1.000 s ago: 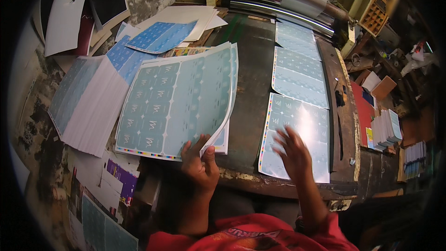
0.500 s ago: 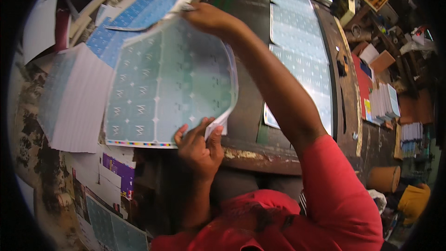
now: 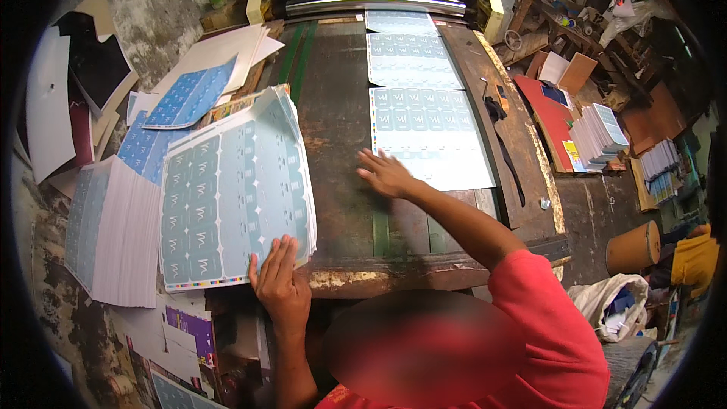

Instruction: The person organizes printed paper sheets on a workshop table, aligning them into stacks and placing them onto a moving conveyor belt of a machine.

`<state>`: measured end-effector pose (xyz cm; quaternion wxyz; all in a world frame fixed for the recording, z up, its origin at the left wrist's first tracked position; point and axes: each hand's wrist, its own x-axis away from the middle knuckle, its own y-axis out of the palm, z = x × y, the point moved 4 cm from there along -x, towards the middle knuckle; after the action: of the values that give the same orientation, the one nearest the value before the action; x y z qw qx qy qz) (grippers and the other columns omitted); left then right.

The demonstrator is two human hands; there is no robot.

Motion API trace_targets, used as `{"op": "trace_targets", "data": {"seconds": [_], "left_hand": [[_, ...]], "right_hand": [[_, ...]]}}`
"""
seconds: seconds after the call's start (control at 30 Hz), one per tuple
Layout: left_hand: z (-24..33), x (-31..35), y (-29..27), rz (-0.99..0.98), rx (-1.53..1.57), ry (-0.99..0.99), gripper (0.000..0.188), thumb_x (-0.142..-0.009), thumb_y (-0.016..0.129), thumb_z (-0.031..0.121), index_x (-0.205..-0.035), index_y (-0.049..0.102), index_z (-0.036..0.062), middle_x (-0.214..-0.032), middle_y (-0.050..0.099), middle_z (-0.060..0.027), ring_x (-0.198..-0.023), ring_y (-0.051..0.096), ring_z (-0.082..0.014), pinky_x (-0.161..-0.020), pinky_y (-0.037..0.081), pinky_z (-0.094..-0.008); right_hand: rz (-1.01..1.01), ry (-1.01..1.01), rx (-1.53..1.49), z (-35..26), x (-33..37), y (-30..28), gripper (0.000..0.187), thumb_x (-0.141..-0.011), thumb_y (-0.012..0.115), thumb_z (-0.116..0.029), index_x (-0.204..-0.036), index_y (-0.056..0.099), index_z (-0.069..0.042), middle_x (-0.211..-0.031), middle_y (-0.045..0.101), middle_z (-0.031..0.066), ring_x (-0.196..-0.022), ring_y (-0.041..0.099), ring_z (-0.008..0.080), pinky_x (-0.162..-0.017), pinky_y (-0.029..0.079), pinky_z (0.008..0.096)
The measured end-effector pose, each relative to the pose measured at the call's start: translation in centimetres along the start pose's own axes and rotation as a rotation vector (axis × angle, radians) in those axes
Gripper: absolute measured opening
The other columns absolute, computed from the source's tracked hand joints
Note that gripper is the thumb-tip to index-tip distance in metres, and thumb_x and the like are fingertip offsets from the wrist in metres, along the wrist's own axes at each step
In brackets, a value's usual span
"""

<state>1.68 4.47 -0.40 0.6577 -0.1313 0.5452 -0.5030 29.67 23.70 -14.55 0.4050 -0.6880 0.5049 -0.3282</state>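
A thick stack of pale green-blue printed sheets lies at the left of the dark table. My left hand rests on its near right corner, fingers stretched out and flat on the paper. My right hand is open, with fingers spread, at the lower left edge of a printed sheet on the table; whether it touches the paper I cannot tell. More such sheets lie overlapped in a row beyond it, leading to the metal rollers of a machine.
Left of the stack stand another tall paper pile and blue printed sheets. A dark rail runs along the right of the row. A red board with booklets and a brown bin are farther right.
My right hand has left the far edge of the top sheet and come down to the right, by the row. The curled sheet corner has dropped from my left hand's fingers. The view has tilted up.
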Motion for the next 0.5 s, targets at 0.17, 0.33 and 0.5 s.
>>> {"op": "trace_targets", "data": {"seconds": [0.17,0.33,0.5], "left_hand": [[0.2,-0.4,-1.5,-0.077,0.111,-0.09,0.023,-0.093,0.062,0.02,-0.109,0.071,0.0054,-0.113,0.07,-0.0099,-0.111,0.065,-0.0239,-0.107,0.031,-0.0434],[-2.9,0.6,-2.2,0.211,0.803,-0.618,0.027,-0.1,0.053,0.024,-0.102,0.072,0.005,-0.103,0.073,-0.0089,-0.103,0.067,-0.0248,-0.106,0.033,-0.0429],[4.1,-1.4,-3.0,-0.127,0.394,0.059,0.013,-0.091,0.065,0.022,-0.095,0.074,0.0143,-0.097,0.074,-0.004,-0.106,0.067,-0.0273,-0.109,0.028,-0.05]], "right_hand": [[0.138,0.528,0.323,14.7,6.8,-5.0,0.063,-0.1,0.035,-0.047,-0.145,0.037,-0.002,-0.151,0.034,0.0229,-0.14,0.03,0.0432,-0.114,0.025,0.0553],[0.407,0.308,-0.47,10.6,10.9,-5.8,0.063,-0.098,0.047,-0.049,-0.134,0.052,0.003,-0.133,0.054,0.0275,-0.127,0.049,0.0413,-0.107,0.037,0.0466],[-0.109,0.093,-1.379,-4.2,17.7,-6.5,0.064,-0.098,0.05,-0.048,-0.136,0.048,0.003,-0.111,0.064,0.0199,-0.101,0.063,0.0257,-0.091,0.048,0.0377]]}}
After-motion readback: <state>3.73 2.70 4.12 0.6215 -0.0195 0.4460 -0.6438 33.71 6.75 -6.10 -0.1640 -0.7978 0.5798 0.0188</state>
